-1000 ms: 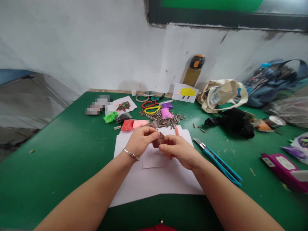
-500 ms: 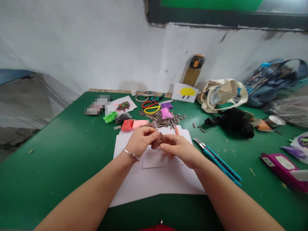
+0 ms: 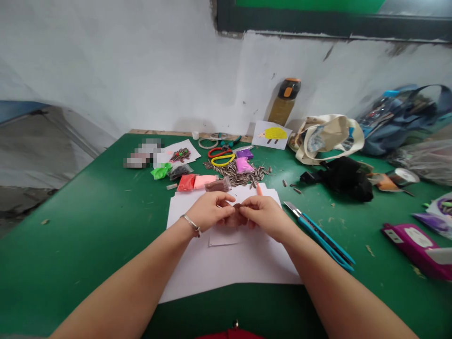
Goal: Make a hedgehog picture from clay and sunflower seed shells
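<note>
A thin, flattened piece of brown modelling clay (image 3: pixel 233 217) is held between my two hands over the paper. My left hand (image 3: pixel 206 213), with a bracelet at the wrist, has its thumb and fingers closed on the clay's left side. On the right side, my right hand (image 3: pixel 266 215) pinches it. Under them lies a small white sheet (image 3: pixel 222 240), partly covered by the hands, on top of larger white paper (image 3: pixel 226 270). Just beyond the fingers is a packet of brown clay (image 3: pixel 218 184), beside pink (image 3: pixel 205 181) and red packets (image 3: pixel 186 182).
Sunflower seeds (image 3: pixel 243 178) are heaped behind the paper, near red-and-yellow-handled scissors (image 3: pixel 223 161). To the right lie a blue utility knife (image 3: pixel 319 235) and a black cloth item (image 3: pixel 348 181). A hedgehog picture (image 3: pixel 275 134) leans before a bottle (image 3: pixel 283 101). A cream bag (image 3: pixel 326 139) stands at back right.
Both hands have lowered slightly toward the small sheet. The brown clay looks flatter and lower, and the packet of brown clay behind the left hand shows more fully.
</note>
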`<state>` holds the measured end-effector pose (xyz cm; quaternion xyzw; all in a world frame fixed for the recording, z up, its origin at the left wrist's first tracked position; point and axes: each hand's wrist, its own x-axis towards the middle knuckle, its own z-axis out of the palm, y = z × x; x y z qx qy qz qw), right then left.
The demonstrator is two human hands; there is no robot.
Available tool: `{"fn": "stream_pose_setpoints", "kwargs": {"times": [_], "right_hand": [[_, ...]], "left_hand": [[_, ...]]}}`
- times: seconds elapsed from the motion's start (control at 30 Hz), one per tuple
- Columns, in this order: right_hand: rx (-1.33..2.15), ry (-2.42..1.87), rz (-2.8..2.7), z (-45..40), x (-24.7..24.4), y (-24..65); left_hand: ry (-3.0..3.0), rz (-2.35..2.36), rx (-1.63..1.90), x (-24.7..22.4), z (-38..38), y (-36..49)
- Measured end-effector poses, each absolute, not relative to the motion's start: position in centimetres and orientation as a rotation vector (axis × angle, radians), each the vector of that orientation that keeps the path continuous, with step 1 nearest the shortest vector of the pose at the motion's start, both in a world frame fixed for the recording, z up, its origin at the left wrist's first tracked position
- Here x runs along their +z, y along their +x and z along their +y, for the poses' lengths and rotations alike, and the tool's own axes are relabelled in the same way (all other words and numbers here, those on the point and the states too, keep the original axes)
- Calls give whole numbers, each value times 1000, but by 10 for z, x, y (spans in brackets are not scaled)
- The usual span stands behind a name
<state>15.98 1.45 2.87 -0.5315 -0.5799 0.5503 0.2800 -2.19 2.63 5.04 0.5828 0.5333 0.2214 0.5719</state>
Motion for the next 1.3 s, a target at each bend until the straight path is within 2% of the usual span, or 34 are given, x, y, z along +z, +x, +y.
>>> {"fn": "stream_pose_setpoints", "kwargs": {"times": [0.2, 0.53, 0.93, 1.3], "right_hand": [[1175, -1593, -1792, 14, 18, 156], [980, -1703, -1889, 9, 19, 149], [981, -1774, -1853, 11, 18, 151], [1071, -1744, -1776, 8, 21, 144]], "left_hand": [[1489, 1363, 463, 48, 27, -22], [1587, 1505, 409, 48, 35, -27], [1967, 1526, 149, 51, 33, -30], [2026, 1537, 68, 51, 31, -27]]}}
